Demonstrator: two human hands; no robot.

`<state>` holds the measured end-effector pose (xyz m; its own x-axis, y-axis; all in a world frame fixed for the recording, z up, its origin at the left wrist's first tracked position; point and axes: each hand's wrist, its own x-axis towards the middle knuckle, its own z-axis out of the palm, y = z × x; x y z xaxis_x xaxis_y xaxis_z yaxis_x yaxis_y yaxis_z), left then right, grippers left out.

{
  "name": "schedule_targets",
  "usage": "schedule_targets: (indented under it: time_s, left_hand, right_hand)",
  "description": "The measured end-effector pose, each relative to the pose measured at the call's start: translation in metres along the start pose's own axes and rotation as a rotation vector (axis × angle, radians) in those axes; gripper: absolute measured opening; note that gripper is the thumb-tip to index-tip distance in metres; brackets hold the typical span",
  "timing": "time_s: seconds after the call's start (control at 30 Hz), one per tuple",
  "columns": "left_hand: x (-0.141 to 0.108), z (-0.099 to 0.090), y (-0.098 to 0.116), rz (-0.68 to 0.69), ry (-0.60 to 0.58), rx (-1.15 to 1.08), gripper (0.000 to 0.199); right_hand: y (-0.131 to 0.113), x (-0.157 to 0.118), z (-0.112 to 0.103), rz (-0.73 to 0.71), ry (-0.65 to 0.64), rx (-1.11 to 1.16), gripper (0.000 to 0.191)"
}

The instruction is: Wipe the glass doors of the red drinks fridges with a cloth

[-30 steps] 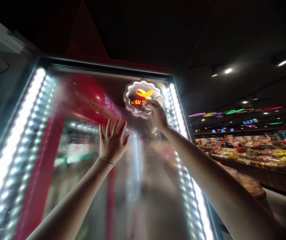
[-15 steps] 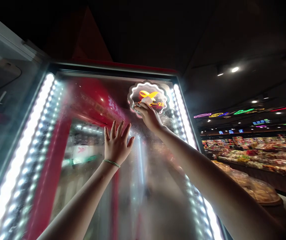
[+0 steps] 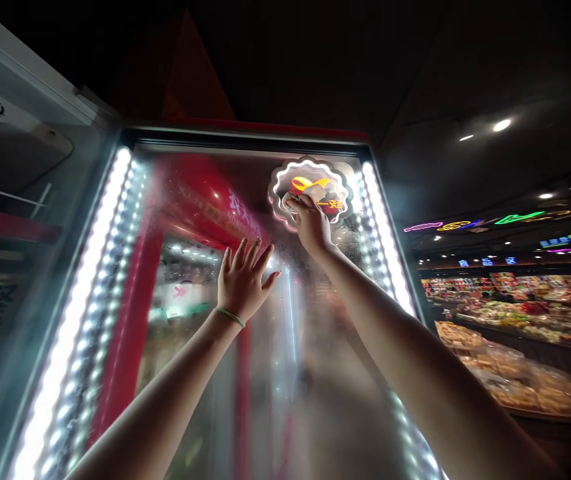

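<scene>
A tall glass door [image 3: 200, 407], partly fogged, fills the middle of the head view, with bright light strips down both sides. My left hand [image 3: 242, 283] lies spread against the glass, fingers apart, with a green band at its wrist. Higher and to the right, my right hand [image 3: 312, 223] is closed around a crumpled pale cloth [image 3: 317, 193]. The cloth is pressed at a glowing, scalloped round sign [image 3: 348, 193] with an orange emblem, covering part of it. Most of the cloth is hidden by my fingers.
A dark frame [image 3: 245, 141] borders the door. At the left stands a pale cabinet part [image 3: 15, 73] with a white rack. Clear-wrapped food [image 3: 530, 380] sits low at the right, before long display counters [image 3: 530, 313]. Ceiling lights and neon shapes hang beyond.
The view has shifted slightly, so the door and sign appear further right. My right hand stays at the sign with the cloth, and my left hand remains spread on the glass.
</scene>
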<state>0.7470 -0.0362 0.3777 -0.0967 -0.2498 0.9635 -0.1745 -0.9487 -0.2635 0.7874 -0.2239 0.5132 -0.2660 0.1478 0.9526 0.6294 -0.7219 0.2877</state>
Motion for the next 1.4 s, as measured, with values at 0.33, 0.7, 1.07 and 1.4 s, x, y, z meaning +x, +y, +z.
schedule_targets:
  time_s: [0.33,0.7,1.07,1.4]
  left_hand:
    - [-0.009,-0.015,-0.039,0.199,-0.041,-0.014,0.057]
    - [-0.022,-0.021,-0.051,0.227,-0.004,-0.033,0.056]
    - [-0.031,-0.029,-0.064,0.215,-0.028,-0.046,0.054]
    - [-0.041,-0.034,-0.075,0.190,0.053,-0.030,0.046]
  right_hand:
    - [-0.017,0.007,0.002,0.004,-0.105,-0.039,0.056]
    - [-0.039,0.005,0.006,-0.062,-0.173,-0.052,0.053]
    - [-0.056,0.014,0.017,-0.157,-0.252,-0.089,0.052]
    - [-0.069,0.026,0.026,-0.107,-0.274,-0.128,0.053]
